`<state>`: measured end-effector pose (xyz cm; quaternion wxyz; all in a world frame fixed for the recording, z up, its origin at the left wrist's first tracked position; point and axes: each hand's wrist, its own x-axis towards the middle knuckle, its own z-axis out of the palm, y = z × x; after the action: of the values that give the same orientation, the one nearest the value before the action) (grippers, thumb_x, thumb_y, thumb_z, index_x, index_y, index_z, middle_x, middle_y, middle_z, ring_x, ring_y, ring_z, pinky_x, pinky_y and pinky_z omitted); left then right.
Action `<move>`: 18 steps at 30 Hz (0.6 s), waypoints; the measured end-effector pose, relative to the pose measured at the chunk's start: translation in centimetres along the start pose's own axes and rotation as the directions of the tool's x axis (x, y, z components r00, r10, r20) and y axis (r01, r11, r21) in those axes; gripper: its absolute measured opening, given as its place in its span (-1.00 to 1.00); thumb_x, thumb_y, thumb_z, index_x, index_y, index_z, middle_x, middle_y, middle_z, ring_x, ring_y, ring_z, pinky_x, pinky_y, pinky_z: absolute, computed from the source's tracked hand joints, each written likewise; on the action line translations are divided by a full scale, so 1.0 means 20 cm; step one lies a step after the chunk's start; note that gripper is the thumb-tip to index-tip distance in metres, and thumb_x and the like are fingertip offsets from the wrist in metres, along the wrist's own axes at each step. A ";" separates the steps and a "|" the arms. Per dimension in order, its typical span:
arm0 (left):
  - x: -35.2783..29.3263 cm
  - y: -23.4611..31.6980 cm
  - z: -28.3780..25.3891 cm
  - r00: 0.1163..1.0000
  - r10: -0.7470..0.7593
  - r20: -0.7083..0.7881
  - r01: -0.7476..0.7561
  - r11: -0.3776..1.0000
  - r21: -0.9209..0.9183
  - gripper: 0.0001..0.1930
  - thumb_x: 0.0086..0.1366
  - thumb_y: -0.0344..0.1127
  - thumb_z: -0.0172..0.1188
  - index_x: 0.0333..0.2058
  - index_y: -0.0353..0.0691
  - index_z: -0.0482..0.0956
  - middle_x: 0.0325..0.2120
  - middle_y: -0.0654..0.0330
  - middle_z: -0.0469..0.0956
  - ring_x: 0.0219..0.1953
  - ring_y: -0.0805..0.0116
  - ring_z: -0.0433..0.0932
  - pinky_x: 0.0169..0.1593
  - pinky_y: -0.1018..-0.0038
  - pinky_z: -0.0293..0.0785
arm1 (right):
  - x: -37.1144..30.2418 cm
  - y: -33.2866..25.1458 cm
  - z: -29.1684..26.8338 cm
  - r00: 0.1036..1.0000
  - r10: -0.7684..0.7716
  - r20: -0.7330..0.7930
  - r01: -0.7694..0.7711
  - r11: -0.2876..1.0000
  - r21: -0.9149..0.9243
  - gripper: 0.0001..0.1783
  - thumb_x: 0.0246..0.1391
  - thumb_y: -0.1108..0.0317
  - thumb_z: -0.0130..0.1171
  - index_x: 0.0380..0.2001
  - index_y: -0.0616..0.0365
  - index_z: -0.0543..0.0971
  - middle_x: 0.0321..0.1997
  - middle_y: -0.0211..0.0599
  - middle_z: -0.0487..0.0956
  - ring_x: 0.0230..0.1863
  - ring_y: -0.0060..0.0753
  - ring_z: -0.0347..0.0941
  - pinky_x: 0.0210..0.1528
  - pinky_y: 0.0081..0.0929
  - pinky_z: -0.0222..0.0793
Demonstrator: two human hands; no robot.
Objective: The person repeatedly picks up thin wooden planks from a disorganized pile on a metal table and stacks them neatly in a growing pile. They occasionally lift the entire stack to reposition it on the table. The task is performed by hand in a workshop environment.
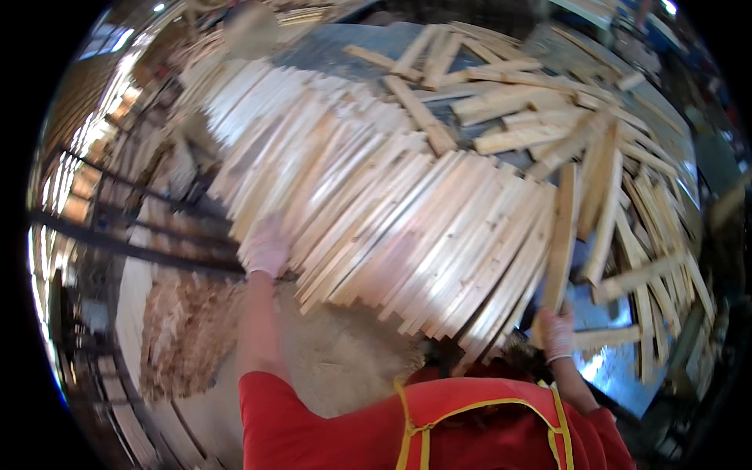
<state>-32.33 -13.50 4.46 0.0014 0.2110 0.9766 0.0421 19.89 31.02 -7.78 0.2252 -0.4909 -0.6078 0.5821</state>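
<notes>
Along the slats' near edge, left hand (269, 247) at the slats (439, 235), blurred, cannot tell finger spread; right hand (557, 333) grips a board (563, 235) by its near end.

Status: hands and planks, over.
Left hand at left edge of plank row, blurred. Right hand holding near end of one plank. Loose planks crisscrossed to the right.

Red short sleeves (272, 403), a yellow-edged red apron (478, 387) and pale gloves (269, 251) show.

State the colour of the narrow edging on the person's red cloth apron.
Yellow; the narrow edging shows best in the head view.
</notes>
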 end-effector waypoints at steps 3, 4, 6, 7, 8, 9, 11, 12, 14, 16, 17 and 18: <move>-0.05 -0.29 0.14 0.993 -0.078 -0.087 0.098 0.959 0.265 -0.24 0.30 -0.19 0.26 0.46 -0.25 0.34 0.45 -0.09 0.36 0.50 -0.06 0.27 0.56 0.16 0.16 | -0.30 0.27 0.09 0.997 0.046 0.062 -0.028 0.965 -0.261 -0.11 0.15 0.24 0.28 0.51 0.18 0.23 0.09 0.02 0.69 0.03 0.01 0.66 0.12 -0.17 0.58; 0.00 -0.04 0.12 0.997 -0.069 -0.040 0.077 0.964 0.254 -0.26 0.39 -0.11 0.19 0.49 -0.21 0.30 0.48 -0.07 0.31 0.53 -0.05 0.23 0.57 0.15 0.13 | -0.40 0.29 0.06 0.996 0.074 0.057 -0.049 0.933 -0.356 -0.03 0.14 0.19 0.29 0.55 0.18 0.15 0.13 0.13 0.67 0.11 0.13 0.65 0.19 -0.13 0.56; -0.09 0.28 0.08 0.996 0.077 -0.055 -0.060 0.962 0.266 -0.26 0.47 -0.08 0.15 0.53 -0.19 0.22 0.52 -0.06 0.23 0.57 -0.03 0.17 0.59 0.14 0.10 | -0.49 0.13 0.12 0.982 0.149 0.113 -0.085 0.894 -0.440 0.05 0.14 0.13 0.31 0.58 0.18 0.05 0.17 0.26 0.64 0.19 0.28 0.60 0.25 -0.08 0.52; -0.13 0.33 0.17 0.968 0.226 -0.106 -0.192 0.946 0.262 -0.24 0.46 -0.12 0.17 0.54 -0.21 0.18 0.54 -0.05 0.21 0.57 -0.02 0.17 0.60 0.14 0.10 | -0.51 0.06 0.15 0.978 0.168 0.120 -0.083 0.853 -0.515 0.07 0.14 0.11 0.32 0.59 0.17 0.03 0.17 0.28 0.63 0.20 0.33 0.58 0.26 -0.06 0.51; -0.18 0.40 0.27 0.920 0.360 -0.156 -0.311 0.911 0.269 -0.22 0.46 -0.16 0.19 0.55 -0.23 0.15 0.55 -0.05 0.18 0.58 0.00 0.16 0.60 0.15 0.09 | -0.51 -0.06 0.18 0.956 0.237 0.170 -0.099 0.813 -0.574 0.12 0.14 0.05 0.34 0.59 0.21 -0.02 0.18 0.33 0.62 0.20 0.35 0.58 0.29 -0.06 0.49; -0.25 0.50 0.42 0.916 0.396 -0.059 -0.390 0.916 0.094 -0.21 0.46 -0.19 0.21 0.56 -0.26 0.12 0.55 -0.05 0.17 0.59 0.03 0.14 0.61 0.18 0.07 | -0.49 0.00 0.17 0.940 0.164 0.300 0.029 0.836 -0.548 0.17 0.13 0.02 0.36 0.59 0.26 -0.04 0.18 0.39 0.61 0.21 0.32 0.58 0.29 -0.04 0.47; -0.50 0.94 0.53 0.855 0.517 -0.045 -0.475 0.745 -0.469 -0.19 0.43 -0.14 0.26 0.53 -0.29 0.16 0.52 -0.06 0.21 0.57 0.02 0.17 0.61 0.12 0.06 | -0.39 -0.26 0.12 0.755 0.406 0.515 0.054 0.744 -0.666 0.18 0.13 -0.04 0.38 0.58 0.32 0.00 0.16 0.45 0.60 0.22 0.28 0.57 0.30 -0.07 0.46; -0.63 1.16 0.56 0.821 0.570 -0.042 -0.435 0.576 -0.692 -0.19 0.42 -0.11 0.29 0.51 -0.31 0.18 0.50 -0.06 0.24 0.55 0.02 0.18 0.61 0.10 0.05 | -0.27 -0.22 0.05 0.691 0.385 0.612 0.214 0.700 -0.681 0.06 0.14 -0.08 0.38 0.52 0.32 0.22 0.19 0.34 0.63 0.24 0.12 0.60 0.30 -0.12 0.47; -0.82 1.56 0.57 0.635 0.767 -0.088 -0.701 0.525 -0.484 -0.17 0.32 0.01 0.38 0.43 -0.33 0.33 0.40 -0.09 0.33 0.47 -0.07 0.27 0.55 0.00 0.10 | -0.01 0.08 -0.11 0.811 0.021 0.585 0.178 0.943 -0.282 -0.45 0.22 0.00 0.34 0.14 0.12 0.65 -0.05 -0.11 0.73 -0.02 -0.34 0.63 0.09 -0.26 0.54; -1.00 1.88 0.50 0.587 0.806 -0.079 -0.731 0.485 -0.480 -0.18 0.23 0.05 0.43 0.34 -0.34 0.41 0.31 -0.08 0.38 0.36 -0.12 0.33 0.49 -0.07 0.14 | 0.24 -0.31 -0.10 0.943 -0.093 0.320 0.211 0.910 -0.357 -0.57 0.31 0.09 0.27 0.10 0.13 0.62 -0.24 0.02 0.71 -0.14 -0.15 0.69 -0.10 -0.08 0.54; -1.04 1.99 0.51 0.561 0.824 -0.081 -0.781 0.495 -0.381 -0.19 0.19 0.05 0.44 0.30 -0.34 0.43 0.26 -0.08 0.40 0.31 -0.14 0.35 0.45 -0.10 0.18 | 0.40 -0.40 -0.11 0.966 -0.138 0.217 0.226 0.859 -0.460 -0.49 0.26 0.18 0.28 0.22 0.14 0.56 -0.09 0.04 0.70 -0.02 -0.14 0.67 0.02 -0.16 0.54; -1.04 2.07 0.49 0.563 0.826 -0.037 -0.766 0.504 -0.399 -0.22 0.17 0.02 0.44 0.27 -0.33 0.46 0.25 -0.07 0.41 0.30 -0.15 0.36 0.43 -0.10 0.22 | 0.57 -0.50 -0.12 0.976 -0.191 0.102 0.215 0.800 -0.560 -0.37 0.22 0.26 0.30 0.34 0.15 0.50 0.06 0.06 0.68 0.09 -0.14 0.64 0.14 -0.24 0.54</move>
<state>3.83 16.41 -2.09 0.0992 0.6354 0.7380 0.2046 13.88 43.64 -1.30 0.1175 -0.4557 -0.8068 0.3572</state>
